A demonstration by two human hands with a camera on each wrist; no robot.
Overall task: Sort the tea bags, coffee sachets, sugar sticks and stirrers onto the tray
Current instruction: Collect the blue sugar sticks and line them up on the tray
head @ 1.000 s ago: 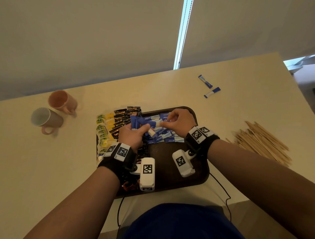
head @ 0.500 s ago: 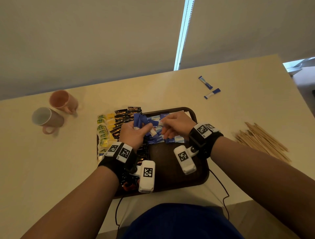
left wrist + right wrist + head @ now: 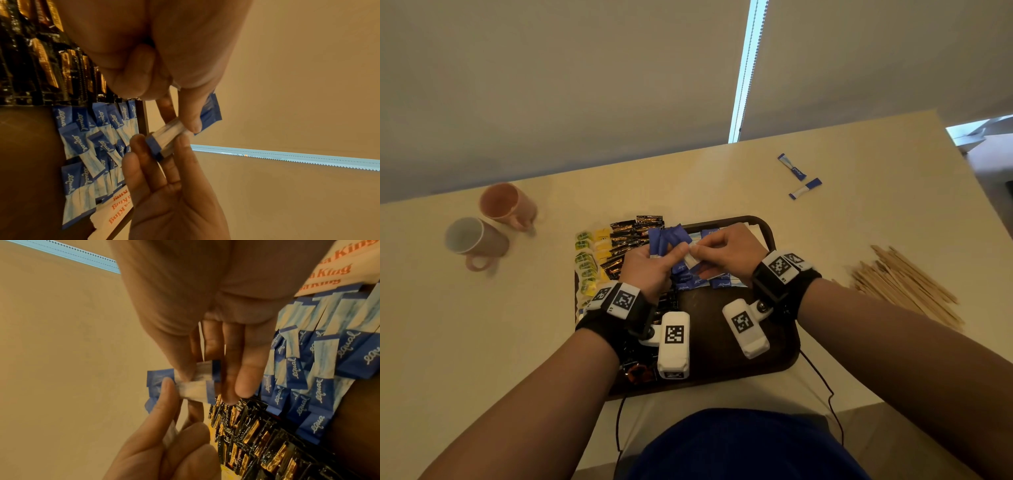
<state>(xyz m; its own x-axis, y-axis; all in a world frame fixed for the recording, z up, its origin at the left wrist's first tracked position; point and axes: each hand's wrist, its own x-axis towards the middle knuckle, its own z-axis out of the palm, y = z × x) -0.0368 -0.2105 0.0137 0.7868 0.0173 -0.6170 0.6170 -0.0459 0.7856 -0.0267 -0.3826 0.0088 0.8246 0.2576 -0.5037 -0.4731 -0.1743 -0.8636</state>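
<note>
Since 1 s ago both hands have drawn closer over the tray's far half, and the right one has dropped onto the bundle. Sugar sticks [image 3: 666, 241], a small blue-white bundle, sit above the tray [image 3: 774, 356] in the left hand [image 3: 650, 270], thumb & fingers clamped round them; right hand [image 3: 726, 253] pinches the white end of one stick. Loose sugar sticks lie on the tray beneath, coffee sachets [image 3: 626, 240] & tea bags [image 3: 585, 260] to the left. Two stray sticks [image 3: 799, 178] & stirrers [image 3: 904, 284] wait on the table [image 3: 859, 222]. Risk, imo: pulling one stick drags neighbours out, bundle fans, sticks drop onto the coffee row.
</note>
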